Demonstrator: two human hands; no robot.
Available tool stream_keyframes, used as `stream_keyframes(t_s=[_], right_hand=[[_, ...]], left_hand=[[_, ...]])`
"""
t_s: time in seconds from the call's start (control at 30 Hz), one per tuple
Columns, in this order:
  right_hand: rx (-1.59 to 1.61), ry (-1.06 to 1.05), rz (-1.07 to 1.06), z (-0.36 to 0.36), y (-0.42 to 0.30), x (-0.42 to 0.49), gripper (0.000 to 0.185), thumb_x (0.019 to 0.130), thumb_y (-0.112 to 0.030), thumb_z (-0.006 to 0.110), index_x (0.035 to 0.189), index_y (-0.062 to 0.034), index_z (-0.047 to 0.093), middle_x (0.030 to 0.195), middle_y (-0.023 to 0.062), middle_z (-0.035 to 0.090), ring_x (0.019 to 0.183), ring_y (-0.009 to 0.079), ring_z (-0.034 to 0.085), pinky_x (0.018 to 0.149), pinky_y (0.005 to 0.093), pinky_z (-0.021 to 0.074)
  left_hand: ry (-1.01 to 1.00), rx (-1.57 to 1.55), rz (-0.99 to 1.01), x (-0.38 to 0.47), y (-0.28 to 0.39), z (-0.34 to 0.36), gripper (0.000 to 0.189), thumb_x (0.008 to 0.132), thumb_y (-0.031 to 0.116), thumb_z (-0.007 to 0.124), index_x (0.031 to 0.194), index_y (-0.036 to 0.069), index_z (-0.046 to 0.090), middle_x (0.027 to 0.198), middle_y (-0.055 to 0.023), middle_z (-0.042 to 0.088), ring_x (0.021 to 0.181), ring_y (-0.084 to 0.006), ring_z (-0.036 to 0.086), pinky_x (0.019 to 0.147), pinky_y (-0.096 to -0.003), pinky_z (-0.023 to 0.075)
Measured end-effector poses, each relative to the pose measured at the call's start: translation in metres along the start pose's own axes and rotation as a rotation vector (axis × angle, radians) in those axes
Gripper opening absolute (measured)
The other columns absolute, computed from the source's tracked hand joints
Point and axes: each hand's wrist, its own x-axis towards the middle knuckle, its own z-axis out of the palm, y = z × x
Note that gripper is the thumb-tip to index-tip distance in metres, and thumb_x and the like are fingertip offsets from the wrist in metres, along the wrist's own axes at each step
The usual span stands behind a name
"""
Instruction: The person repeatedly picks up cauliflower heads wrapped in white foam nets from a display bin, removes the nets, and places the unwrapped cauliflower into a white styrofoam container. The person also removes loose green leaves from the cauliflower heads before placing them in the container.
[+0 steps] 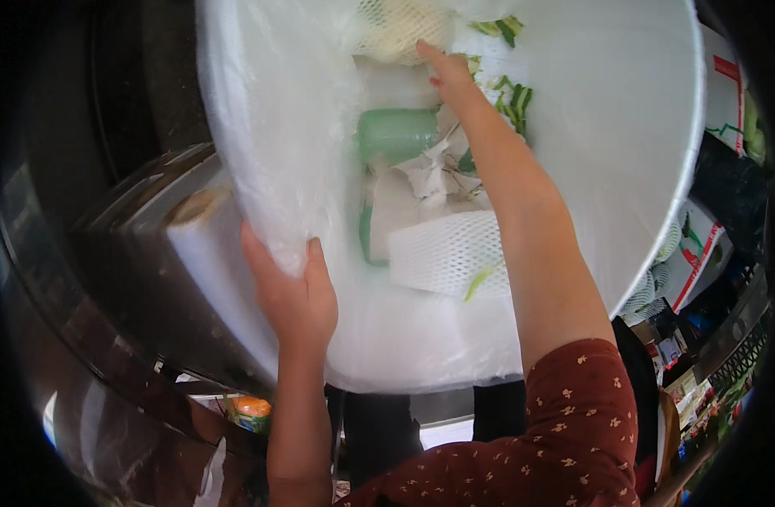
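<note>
A large bin lined with clear plastic film (279,127) fills the middle of the head view. My left hand (292,285) grips the film at the bin's left rim, thumb on the inside. Inside the bin, my right hand (450,73) reaches over the contents, its fingertips at a cream foam net (403,28); whether it grips the net is unclear. Below lie a green translucent container (397,134), crumpled greyish paper (441,168) and a white foam net sleeve (450,253). Green leaf scraps (519,104) are scattered to the right.
A roll of plastic film (216,266) lies left of the bin beside a dark surface. At the right stand white and red boxes (698,260) with net-wrapped produce (647,291) and a black crate (736,361). An orange package (251,405) shows at the lower left.
</note>
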Motion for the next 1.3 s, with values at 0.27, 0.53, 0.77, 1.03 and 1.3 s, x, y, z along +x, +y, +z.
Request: stream_keyframes(t_s=[0.27, 0.53, 0.77, 1.03, 1.3], right_hand=[[0.440, -0.215, -0.062, 0.020, -0.020, 0.012, 0.059, 0.082, -0.033, 0.072, 0.122, 0.0044, 0.051, 0.114, 0.0134, 0.061, 0.101, 0.0250, 0.060, 0.085, 0.0387, 0.0508], [0.227, -0.161, 0.096, 0.010, -0.020, -0.003, 0.049, 0.092, -0.037, 0.057, 0.128, -0.0037, 0.050, 0.126, 0.0111, 0.056, 0.119, 0.0257, 0.051, 0.098, 0.0413, 0.0445], [0.588, -0.391, -0.021, 0.035, 0.001, 0.023, 0.065, 0.086, -0.043, 0.064, 0.133, -0.0023, 0.043, 0.130, 0.0128, 0.053, 0.122, 0.0288, 0.048, 0.103, 0.0443, 0.0408], [0.287, 0.103, 0.065, -0.004, -0.009, -0.015, 0.066, 0.066, -0.017, 0.078, 0.115, 0.0140, 0.046, 0.104, 0.0183, 0.059, 0.092, 0.0260, 0.061, 0.075, 0.0361, 0.0511], [0.592, -0.051, 0.109, -0.096, 0.011, -0.136, 0.070, 0.074, -0.020, 0.068, 0.132, 0.0050, 0.038, 0.127, 0.0182, 0.051, 0.112, 0.0325, 0.054, 0.091, 0.0476, 0.0488]], left_hand=[[-0.052, -0.172, -0.008, -0.003, -0.006, -0.002, 0.072, 0.084, 0.009, 0.062, 0.140, -0.007, 0.019, 0.132, -0.0275, 0.041, 0.119, -0.0356, 0.047, 0.100, -0.0396, 0.0378], [-0.046, -0.182, -0.049, -0.003, 0.000, -0.001, 0.071, 0.086, 0.008, 0.061, 0.139, -0.009, 0.017, 0.130, -0.0266, 0.042, 0.115, -0.0313, 0.049, 0.097, -0.0381, 0.0406], [-0.052, -0.278, 0.009, -0.004, -0.010, 0.000, 0.070, 0.085, 0.008, 0.062, 0.137, -0.009, 0.020, 0.128, -0.0253, 0.042, 0.114, -0.0308, 0.049, 0.097, -0.0374, 0.0397], [0.006, -0.026, 0.132, 0.000, -0.012, -0.002, 0.065, 0.080, 0.007, 0.064, 0.134, -0.009, 0.030, 0.124, -0.0282, 0.048, 0.112, -0.0403, 0.051, 0.095, -0.0409, 0.0405], [-0.007, -0.081, 0.085, 0.000, 0.001, -0.007, 0.060, 0.081, 0.008, 0.061, 0.133, -0.004, 0.033, 0.121, -0.0253, 0.052, 0.111, -0.0399, 0.052, 0.093, -0.0416, 0.0413]])
